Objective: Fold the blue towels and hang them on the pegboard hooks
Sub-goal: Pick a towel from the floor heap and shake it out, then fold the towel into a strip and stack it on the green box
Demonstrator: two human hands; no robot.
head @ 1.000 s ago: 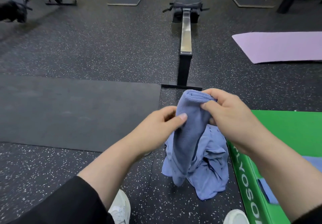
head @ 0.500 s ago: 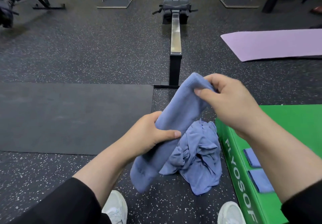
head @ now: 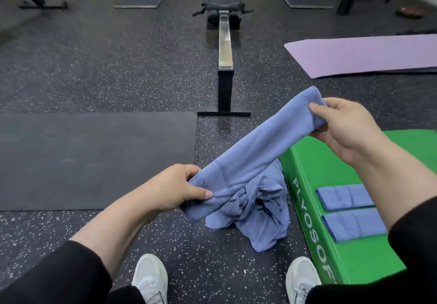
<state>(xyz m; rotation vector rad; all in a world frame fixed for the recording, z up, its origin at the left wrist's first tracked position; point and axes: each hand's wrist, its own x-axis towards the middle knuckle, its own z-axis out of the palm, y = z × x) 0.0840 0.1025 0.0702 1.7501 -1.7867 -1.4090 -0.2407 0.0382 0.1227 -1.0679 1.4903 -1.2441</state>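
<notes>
A blue towel (head: pixel 255 147), folded into a long strip, stretches diagonally in the air between both hands. My left hand (head: pixel 175 190) pinches its lower end and my right hand (head: pixel 343 128) grips its upper end. Below it a crumpled heap of blue towels (head: pixel 264 211) lies on the floor. Two folded blue towels (head: pixel 347 211) lie flat side by side on the green foam box (head: pixel 331 161) at the right. No pegboard is in view.
A rowing machine (head: pixel 224 50) runs away from me at centre. A black mat (head: pixel 94 157) lies on the left, a purple mat (head: pixel 364 55) at the far right. My white shoes (head: pixel 151 277) stand on the speckled floor.
My hands have drawn apart, the right one up and to the right, the left one down to the towel's lower end, stretching the towel out taut between them.
</notes>
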